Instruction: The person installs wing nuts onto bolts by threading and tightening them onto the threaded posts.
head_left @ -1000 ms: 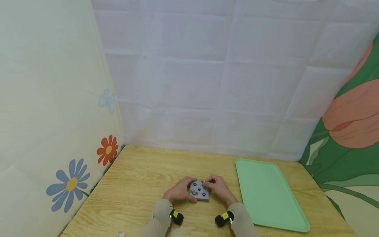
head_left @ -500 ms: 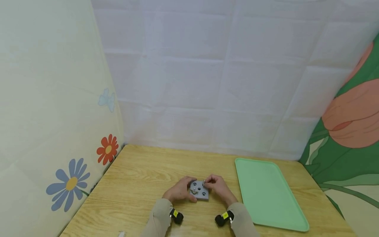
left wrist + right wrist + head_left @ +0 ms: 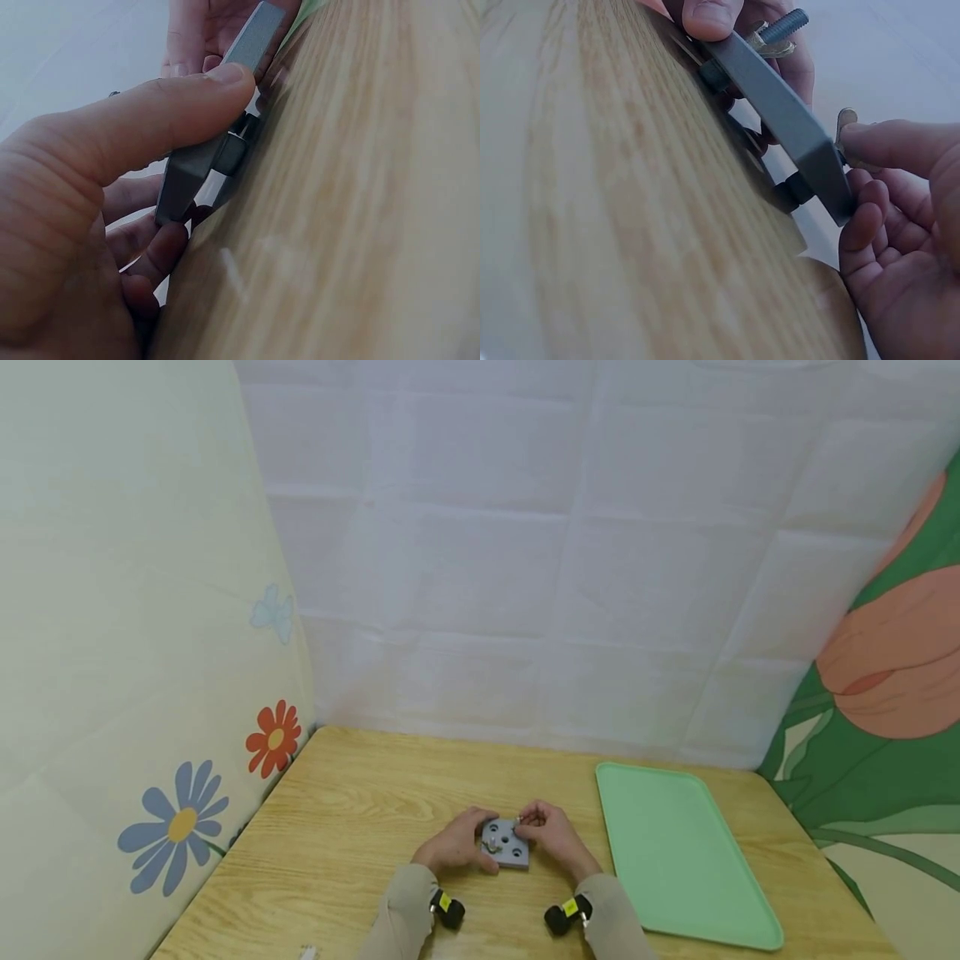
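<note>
A square grey plate (image 3: pixel 504 852) with several round holes is held just over the table, dark bolt heads (image 3: pixel 791 193) showing under it. My left hand (image 3: pixel 453 845) grips it from the left, thumb along the near edge and fingers at the far side. Close to that thumb, a brass-coloured wing nut (image 3: pixel 780 49) sits on a threaded bolt (image 3: pixel 786 27) that sticks up through the plate. At the far right corner, my right hand (image 3: pixel 557 837) has its thumb on a wing of a second wing nut (image 3: pixel 846 120), its other fingers curled beside the plate's edge.
To the right on the wooden table (image 3: pixel 375 777) lies a light green tray (image 3: pixel 682 852). A small pale object (image 3: pixel 308 952) shows at the front left edge of the view. A white sheet (image 3: pixel 465 568) hangs behind the table, with patterned cloths at both sides.
The right hand's thumb and fingers have shifted slightly around the wing nut at the far right corner. The left hand and the plate have stayed in place.
</note>
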Action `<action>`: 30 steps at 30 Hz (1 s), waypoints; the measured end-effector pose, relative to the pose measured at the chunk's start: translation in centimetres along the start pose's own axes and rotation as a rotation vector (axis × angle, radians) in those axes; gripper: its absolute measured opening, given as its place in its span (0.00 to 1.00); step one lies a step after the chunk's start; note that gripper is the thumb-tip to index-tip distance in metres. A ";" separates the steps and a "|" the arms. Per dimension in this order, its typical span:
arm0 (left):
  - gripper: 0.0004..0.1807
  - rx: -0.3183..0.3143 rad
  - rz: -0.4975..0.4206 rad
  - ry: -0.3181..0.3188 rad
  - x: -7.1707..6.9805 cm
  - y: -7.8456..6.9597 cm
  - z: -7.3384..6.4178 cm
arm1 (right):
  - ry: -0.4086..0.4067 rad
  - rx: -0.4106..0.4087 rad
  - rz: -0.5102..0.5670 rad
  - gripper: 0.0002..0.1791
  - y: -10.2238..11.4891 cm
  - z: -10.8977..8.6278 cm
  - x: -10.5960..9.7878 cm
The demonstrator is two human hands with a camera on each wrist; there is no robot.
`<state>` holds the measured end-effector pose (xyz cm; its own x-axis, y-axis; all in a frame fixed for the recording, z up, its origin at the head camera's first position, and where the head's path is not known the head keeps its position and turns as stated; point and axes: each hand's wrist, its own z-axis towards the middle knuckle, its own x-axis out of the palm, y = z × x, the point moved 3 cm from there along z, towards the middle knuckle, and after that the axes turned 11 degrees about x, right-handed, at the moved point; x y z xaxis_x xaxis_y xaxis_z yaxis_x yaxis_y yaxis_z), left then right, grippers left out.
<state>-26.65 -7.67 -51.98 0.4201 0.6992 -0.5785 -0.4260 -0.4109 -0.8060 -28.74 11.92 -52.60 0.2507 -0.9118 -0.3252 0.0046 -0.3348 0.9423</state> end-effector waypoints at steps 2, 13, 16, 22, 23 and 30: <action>0.44 -0.002 0.006 0.002 0.0 0.1 0.1 | 0.002 -0.009 -0.005 0.11 0.0 0.0 0.0; 0.44 0.000 0.009 0.001 0.1 0.4 0.1 | -0.035 0.091 -0.017 0.11 0.3 0.0 0.2; 0.44 0.000 0.014 0.001 0.1 0.4 0.1 | -0.029 0.076 -0.013 0.11 0.3 0.0 0.2; 0.44 0.001 0.004 -0.004 0.1 0.4 0.1 | -0.029 0.068 -0.060 0.10 0.3 0.0 0.1; 0.44 0.000 0.002 -0.003 0.1 0.4 0.1 | -0.026 0.069 -0.065 0.09 0.4 -0.1 0.1; 0.44 0.016 0.017 0.002 0.1 0.6 0.1 | 0.007 0.043 -0.074 0.07 3.0 -1.8 0.0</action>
<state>-26.97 -7.73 -52.52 0.4141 0.6913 -0.5922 -0.4455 -0.4134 -0.7941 -26.94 11.32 -49.63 0.2583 -0.8826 -0.3929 -0.0182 -0.4111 0.9114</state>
